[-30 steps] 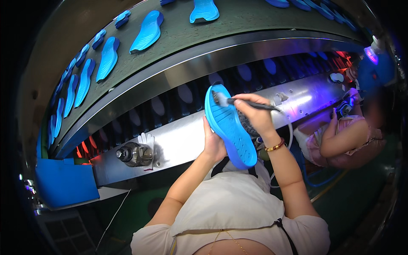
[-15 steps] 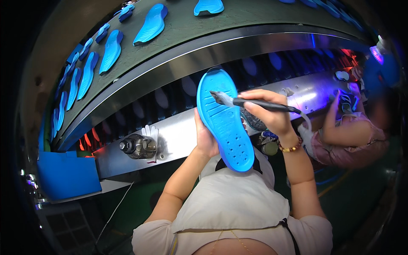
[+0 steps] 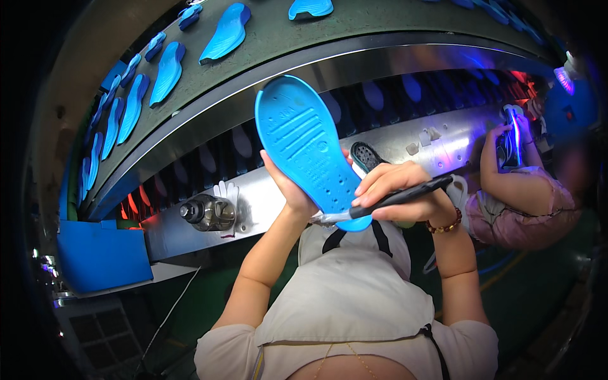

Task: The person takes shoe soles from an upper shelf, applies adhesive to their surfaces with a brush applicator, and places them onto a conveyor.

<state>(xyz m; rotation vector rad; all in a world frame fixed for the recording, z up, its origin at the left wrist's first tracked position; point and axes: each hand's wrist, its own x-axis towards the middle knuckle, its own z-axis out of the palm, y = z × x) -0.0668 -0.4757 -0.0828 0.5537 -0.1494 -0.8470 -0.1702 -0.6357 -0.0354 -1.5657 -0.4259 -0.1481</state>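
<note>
Far left: blue soles (image 3: 166, 75) on the dark belt (image 3: 272, 41), several, overlapping, no exact count. Metal bench (image 3: 258, 206): one bottle (image 3: 215, 213), one white glove (image 3: 232, 191) beside it. Left hand (image 3: 292, 193) closed around one held sole (image 3: 294, 130), palm beneath, patterned face up, in front of the torso. Right hand (image 3: 418, 191) pinches one black-handled brush (image 3: 405, 195); bristles have shifted from the ridged upper part to the lower end, so brushing seems to have reached there. Far right: one co-worker (image 3: 519, 199).
</note>
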